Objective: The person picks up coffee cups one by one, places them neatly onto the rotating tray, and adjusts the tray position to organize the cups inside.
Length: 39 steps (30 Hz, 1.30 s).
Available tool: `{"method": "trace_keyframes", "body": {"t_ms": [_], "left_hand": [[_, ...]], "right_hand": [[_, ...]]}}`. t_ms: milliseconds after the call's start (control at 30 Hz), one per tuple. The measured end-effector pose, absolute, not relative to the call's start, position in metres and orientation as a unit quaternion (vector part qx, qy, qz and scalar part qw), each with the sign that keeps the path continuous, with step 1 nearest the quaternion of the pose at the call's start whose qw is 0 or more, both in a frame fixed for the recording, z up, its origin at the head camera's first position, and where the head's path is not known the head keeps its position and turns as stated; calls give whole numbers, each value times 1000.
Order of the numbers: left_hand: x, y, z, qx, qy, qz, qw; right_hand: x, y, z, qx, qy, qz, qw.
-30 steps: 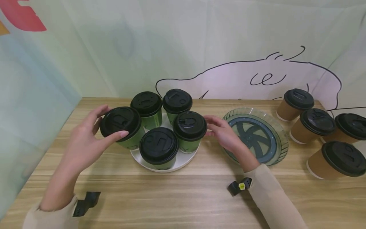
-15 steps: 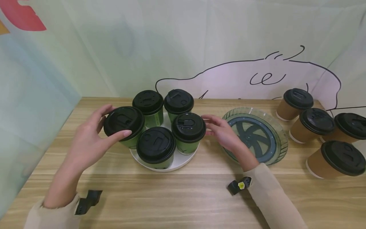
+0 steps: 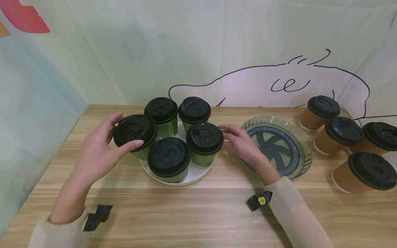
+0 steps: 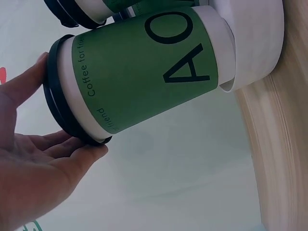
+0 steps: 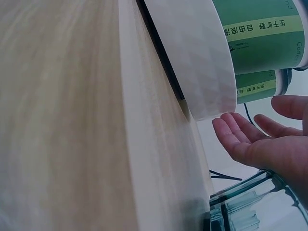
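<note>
My left hand (image 3: 97, 148) grips a green paper coffee cup (image 3: 135, 132) by its black lid, thumb in front and fingers behind. In the left wrist view this coffee cup (image 4: 144, 72) has its base at the edge of a round white stand (image 3: 193, 175). Several more green lidded cups are grouped on the stand, including a front one (image 3: 169, 160) and a right one (image 3: 204, 141). Beside that right cup is my right hand (image 3: 242, 141), fingers loosely extended. The right wrist view shows its fingertips right at the side of the white stand (image 5: 204, 62).
To the right lies a clear green ribbed plate (image 3: 305, 160) with a blue-grey spoked ring in it, partly behind the right forearm. Several brown lidded cups (image 3: 348, 175) occupy the table's right end. A printed cloth (image 3: 130, 62) hangs behind the wooden table (image 3: 186, 220).
My left hand and the held cup have shifted slightly right, closer to the other cups. The front cup has slid a little left, and the back cups slightly right. My right hand has barely moved.
</note>
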<state>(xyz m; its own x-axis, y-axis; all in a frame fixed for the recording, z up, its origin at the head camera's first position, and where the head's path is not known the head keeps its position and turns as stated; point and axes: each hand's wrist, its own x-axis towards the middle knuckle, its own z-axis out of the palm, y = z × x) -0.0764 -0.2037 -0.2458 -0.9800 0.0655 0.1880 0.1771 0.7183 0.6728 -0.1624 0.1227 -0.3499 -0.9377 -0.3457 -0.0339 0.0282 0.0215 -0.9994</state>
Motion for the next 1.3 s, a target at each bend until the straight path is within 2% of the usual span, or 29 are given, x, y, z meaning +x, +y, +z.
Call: {"method": "trace_keyframes", "body": {"t_ms": [700,1300], "left_hand": [[-81,-206,-266,-67,-916,-391,53],[-88,-208,-268,-81,-922,-376,41]], "right_hand": [[-162,122,-349,-107,712,-681,133],[-161,122,-350,-112,714,-680,126]]}}
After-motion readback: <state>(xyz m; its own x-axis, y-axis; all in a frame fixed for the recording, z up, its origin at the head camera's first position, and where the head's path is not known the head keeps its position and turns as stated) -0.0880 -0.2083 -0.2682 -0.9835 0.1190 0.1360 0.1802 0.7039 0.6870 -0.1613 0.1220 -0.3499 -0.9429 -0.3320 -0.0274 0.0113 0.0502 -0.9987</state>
